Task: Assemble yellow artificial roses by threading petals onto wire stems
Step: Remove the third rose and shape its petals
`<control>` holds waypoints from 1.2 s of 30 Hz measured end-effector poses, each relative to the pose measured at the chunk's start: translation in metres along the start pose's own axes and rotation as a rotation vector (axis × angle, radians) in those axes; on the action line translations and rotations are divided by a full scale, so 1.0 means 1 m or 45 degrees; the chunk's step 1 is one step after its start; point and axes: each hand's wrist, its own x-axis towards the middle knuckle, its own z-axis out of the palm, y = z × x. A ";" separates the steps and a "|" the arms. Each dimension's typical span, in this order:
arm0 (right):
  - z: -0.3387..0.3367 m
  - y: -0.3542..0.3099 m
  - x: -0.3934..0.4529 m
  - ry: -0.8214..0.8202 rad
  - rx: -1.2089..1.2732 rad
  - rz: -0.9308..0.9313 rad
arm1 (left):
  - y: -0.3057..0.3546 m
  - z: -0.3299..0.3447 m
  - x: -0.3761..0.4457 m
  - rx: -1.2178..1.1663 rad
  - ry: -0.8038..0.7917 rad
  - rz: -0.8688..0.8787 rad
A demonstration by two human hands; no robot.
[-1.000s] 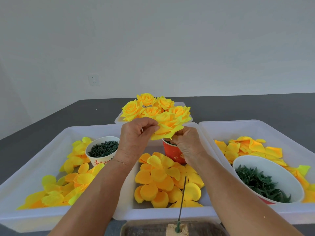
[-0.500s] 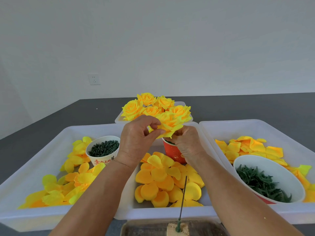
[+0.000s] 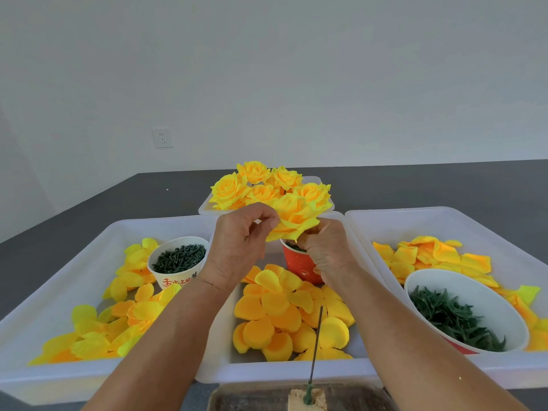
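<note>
Holding a yellow rose (image 3: 292, 216) up over the middle tray (image 3: 284, 370), both hands are working together: the left hand (image 3: 241, 244) is pinching an outer petal with curled fingers, the right hand (image 3: 327, 247) is clamped beneath the bloom. Behind it, finished roses (image 3: 255, 185) are sitting in the far tray; loose petals (image 3: 284, 315) are lying below.

A bright yellow rose (image 3: 293, 216) is being shown above a red cup (image 3: 299, 266); orange-yellow petals (image 3: 275, 310) are being displayed in a white tray (image 3: 284, 370); dark green pieces are being seen in a white cup (image 3: 178, 262) printed with red characters; the tabletop (image 3: 89, 209) is being seen as dark grey.
</note>
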 end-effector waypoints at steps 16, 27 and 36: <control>0.002 -0.004 -0.004 -0.058 -0.089 -0.044 | -0.004 0.001 -0.001 0.159 0.052 0.128; -0.002 -0.006 -0.003 0.049 0.300 0.078 | 0.003 -0.001 0.001 0.041 0.185 0.148; 0.000 -0.008 -0.004 0.007 0.328 -0.088 | -0.001 -0.006 0.007 -0.694 0.157 -0.946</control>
